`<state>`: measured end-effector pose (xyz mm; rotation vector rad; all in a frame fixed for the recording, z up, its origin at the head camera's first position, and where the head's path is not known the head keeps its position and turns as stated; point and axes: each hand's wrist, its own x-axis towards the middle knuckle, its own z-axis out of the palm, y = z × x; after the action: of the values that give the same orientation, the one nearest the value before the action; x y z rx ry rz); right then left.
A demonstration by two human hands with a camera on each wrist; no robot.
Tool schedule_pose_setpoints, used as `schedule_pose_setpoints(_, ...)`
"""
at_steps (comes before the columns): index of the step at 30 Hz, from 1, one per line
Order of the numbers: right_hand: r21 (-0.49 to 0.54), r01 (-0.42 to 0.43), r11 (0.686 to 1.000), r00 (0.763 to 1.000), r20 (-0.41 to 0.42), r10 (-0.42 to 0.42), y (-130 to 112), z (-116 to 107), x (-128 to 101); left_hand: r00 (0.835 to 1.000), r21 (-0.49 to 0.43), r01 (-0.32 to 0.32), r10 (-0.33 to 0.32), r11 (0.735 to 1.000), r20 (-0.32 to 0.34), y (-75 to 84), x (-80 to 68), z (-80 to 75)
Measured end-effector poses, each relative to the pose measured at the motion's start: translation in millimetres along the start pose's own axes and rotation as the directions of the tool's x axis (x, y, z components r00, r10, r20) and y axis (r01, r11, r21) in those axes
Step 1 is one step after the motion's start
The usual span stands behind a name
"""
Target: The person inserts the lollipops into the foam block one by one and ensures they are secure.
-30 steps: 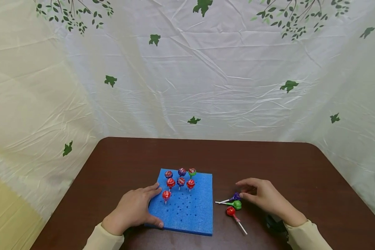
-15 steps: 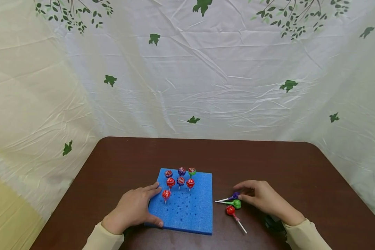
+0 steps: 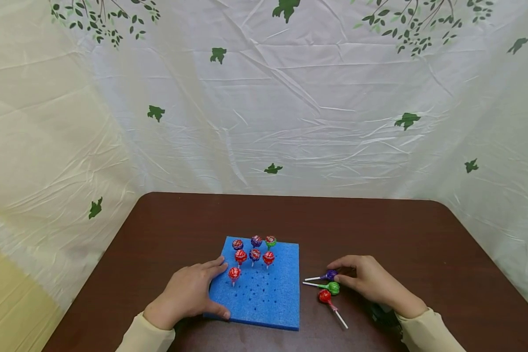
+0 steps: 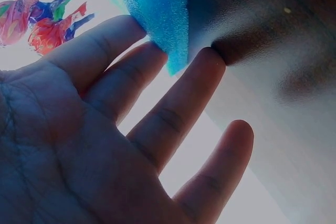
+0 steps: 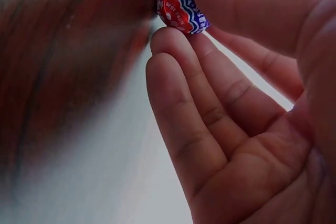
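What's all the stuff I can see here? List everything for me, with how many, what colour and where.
foam board: one, blue, dotted with holes, flat on the table near its front edge
standing lollipops: seven, mostly red, some purple, one with green, stuck upright in the board's far-left part
purple lollipop: one, lying on the table right of the board
green lollipop: one, lying just nearer than the purple one
red lollipop: one, lying nearest, stick pointing to the front right
table: one, dark brown
backdrop sheet: one, white with green leaves, behind the table
left hand: rests on the board's left edge
right hand: pinches the purple lollipop's head
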<state>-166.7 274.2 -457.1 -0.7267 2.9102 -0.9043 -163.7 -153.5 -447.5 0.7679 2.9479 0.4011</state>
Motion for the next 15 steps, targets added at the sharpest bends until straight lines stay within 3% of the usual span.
schedule_pose_setpoints(15,0.008,0.04,0.999,0.999,0.001,-0.04,-0.6,0.8,0.9,1.0,-0.007,-0.004,0.004,1.0,0.001,1.1,-0.5,-1.5)
